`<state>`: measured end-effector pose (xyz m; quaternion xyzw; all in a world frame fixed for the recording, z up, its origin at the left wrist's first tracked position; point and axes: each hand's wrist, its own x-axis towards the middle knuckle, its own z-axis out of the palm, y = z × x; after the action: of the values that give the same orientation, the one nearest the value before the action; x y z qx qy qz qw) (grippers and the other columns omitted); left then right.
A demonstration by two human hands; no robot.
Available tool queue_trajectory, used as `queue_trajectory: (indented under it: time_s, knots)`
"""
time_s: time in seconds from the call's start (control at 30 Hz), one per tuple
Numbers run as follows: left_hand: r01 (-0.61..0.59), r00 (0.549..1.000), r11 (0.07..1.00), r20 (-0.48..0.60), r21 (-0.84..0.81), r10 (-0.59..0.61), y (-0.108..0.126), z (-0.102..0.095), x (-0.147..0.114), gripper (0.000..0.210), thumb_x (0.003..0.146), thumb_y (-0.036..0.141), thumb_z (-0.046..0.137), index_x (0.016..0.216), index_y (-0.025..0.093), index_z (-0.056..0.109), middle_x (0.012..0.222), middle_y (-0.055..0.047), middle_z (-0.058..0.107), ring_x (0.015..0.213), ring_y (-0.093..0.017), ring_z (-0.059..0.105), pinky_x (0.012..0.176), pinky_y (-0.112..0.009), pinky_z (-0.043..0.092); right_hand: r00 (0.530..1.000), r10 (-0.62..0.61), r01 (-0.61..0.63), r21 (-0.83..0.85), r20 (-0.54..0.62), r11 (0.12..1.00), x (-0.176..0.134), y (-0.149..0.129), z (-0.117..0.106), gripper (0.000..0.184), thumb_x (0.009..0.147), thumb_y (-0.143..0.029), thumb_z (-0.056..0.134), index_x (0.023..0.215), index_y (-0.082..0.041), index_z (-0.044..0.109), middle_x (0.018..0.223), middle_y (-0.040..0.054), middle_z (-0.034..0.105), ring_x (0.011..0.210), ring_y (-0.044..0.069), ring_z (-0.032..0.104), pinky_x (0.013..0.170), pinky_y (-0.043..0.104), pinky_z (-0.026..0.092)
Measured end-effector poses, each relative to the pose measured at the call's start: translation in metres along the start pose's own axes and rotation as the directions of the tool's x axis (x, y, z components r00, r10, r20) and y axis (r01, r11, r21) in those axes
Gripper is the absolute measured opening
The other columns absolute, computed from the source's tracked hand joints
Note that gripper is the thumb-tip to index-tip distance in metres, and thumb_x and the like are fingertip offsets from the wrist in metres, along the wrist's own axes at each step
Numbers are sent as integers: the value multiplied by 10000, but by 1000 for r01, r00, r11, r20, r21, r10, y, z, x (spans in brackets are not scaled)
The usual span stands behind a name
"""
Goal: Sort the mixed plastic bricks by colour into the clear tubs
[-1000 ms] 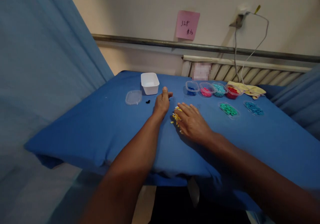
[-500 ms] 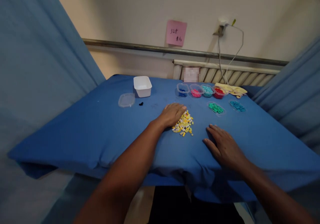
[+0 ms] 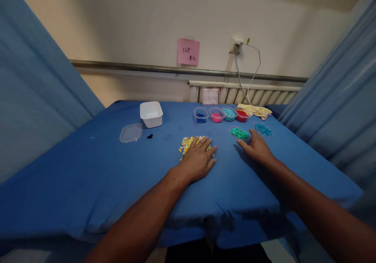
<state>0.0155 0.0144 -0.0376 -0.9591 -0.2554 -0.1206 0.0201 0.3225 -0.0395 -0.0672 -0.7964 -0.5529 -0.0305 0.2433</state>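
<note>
the left hand point(image 3: 197, 159) lies palm down, fingers spread wide, over yellow and white pieces point(image 3: 186, 142) at the middle of the blue cloth point(image 3: 96, 169); the right hand point(image 3: 258, 147), thumb and fingers wide apart, is at the near right of the green pieces point(image 3: 239, 133), whether touching them i cannot tell; the white box point(image 3: 154, 122) stands far left

Pink note point(image 3: 188, 51) on wall point(image 3: 132, 28), handwritten "32", further characters unclear, pale sheet point(image 3: 211, 97) at radiator point(image 3: 264, 97), pixelated
</note>
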Motion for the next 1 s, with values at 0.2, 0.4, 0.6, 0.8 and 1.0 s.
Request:
queue_trajectory:
  time_s: [0.2, 0.4, 0.6, 0.8, 1.0]
  knots:
    - [133, 990, 985, -27, -112, -136, -10, -13, 1, 598, 1140, 571, 415, 1568, 200, 605, 1694, -143, 510, 1621, -337, 397, 1371, -617, 190, 995, 38, -25, -141, 94, 990, 52, 6, 15, 908, 995, -657, 594, 1625, -17, 462, 1570, 306, 597, 1421, 451, 597, 1175, 528, 463]
    - [162, 986, 968, -15, -191, -168, -17, -14, 2, 613, 1144, 598, 368, 1547, 212, 624, 1680, -126, 532, 1606, -330, 418, 1367, -624, 196, 990, 139, -134, -162, 15, 978, 63, 27, 19, 887, 1007, -702, 539, 1562, -10, 509, 1446, 349, 652, 1359, 492, 612, 1113, 608, 466]
    - [171, 981, 956, -53, -239, -188, -18, -14, 1, 615, 1134, 645, 359, 1537, 269, 633, 1654, -115, 564, 1600, -335, 430, 1360, -641, 192, 979, 201, -202, -138, -20, 970, 66, 31, 14, 906, 978, -740, 561, 1502, -1, 566, 1388, 367, 670, 1317, 513, 630, 1078, 635, 477]
    - [239, 957, 918, -81, -318, -278, -17, -23, -1, 583, 1145, 618, 369, 1488, 252, 667, 1592, -97, 628, 1555, -286, 487, 1369, -580, 201, 988, 110, -121, -108, -107, 987, 57, 42, 11, 904, 947, -787, 557, 1424, -23, 631, 1345, 399, 666, 1275, 554, 625, 1024, 690, 492]
    - [330, 907, 876, -140, -352, -398, -28, -25, -1, 484, 1149, 546, 424, 1337, 237, 746, 1470, -91, 716, 1432, -262, 605, 1311, -530, 329, 922, -355, 373, 103, -153, 922, 41, 24, 13, 631, 1037, -588, 561, 1476, -140, 632, 1487, 276, 652, 1405, 464, 578, 1203, 639, 424]
